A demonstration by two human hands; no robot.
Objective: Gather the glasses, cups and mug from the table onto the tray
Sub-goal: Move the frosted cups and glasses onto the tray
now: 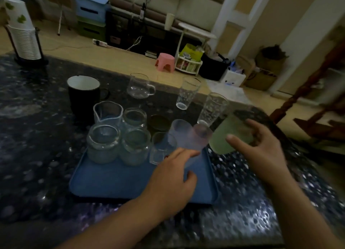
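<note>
Dark speckled table (pixel 28 129) fronts a tan floor (pixel 119 60).

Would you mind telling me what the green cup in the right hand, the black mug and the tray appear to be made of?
The green cup looks like frosted translucent plastic: light passes through it dully, though frosted glass is possible. The black mug seems glazed ceramic, with thick walls, a white inside and a faint sheen. The blue tray appears to be matte moulded plastic, with rounded corners and a raised rim.

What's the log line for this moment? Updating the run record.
left hand: holds frosted cup over tray | right hand: holds green cup | mug: on table
</note>
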